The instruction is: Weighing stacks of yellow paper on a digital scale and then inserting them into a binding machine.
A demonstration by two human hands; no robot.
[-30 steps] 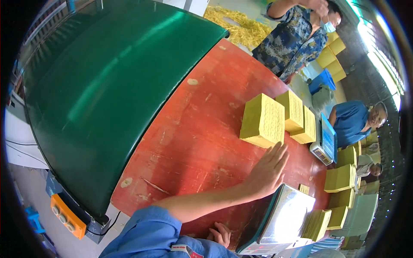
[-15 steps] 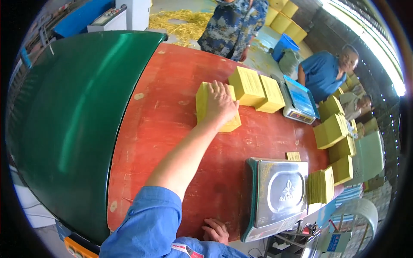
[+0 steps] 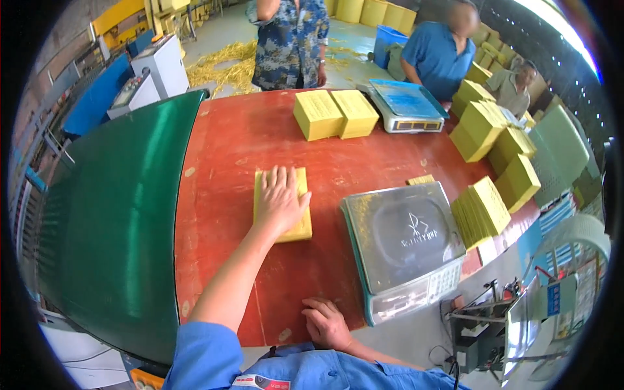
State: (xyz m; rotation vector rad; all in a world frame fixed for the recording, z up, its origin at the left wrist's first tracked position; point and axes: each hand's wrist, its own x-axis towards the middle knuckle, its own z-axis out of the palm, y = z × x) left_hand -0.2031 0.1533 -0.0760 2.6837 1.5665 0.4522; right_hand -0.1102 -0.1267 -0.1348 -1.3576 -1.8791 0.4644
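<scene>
My left hand (image 3: 281, 203) lies flat on a stack of yellow paper (image 3: 296, 233), its fingers stretched over the top and its thumb out by the right side. The hand hides most of the top of the stack, which sits on the red tabletop (image 3: 221, 214). At the table's near edge my right hand (image 3: 328, 324) rests with its fingers curled in, and nothing shows in it. A scale with a metal pan (image 3: 403, 234) stands to the right of both hands.
Two yellow paper stacks (image 3: 335, 116) stand at the far side beside a blue-topped scale (image 3: 406, 104). More stacks (image 3: 481, 130) line the right edge. A green curved panel (image 3: 123, 227) borders the table's left. Several people are beyond the table.
My left hand and the paper stack under it have come nearer to me, away from the two far stacks. My view has shifted. The right hand stays at the near edge.
</scene>
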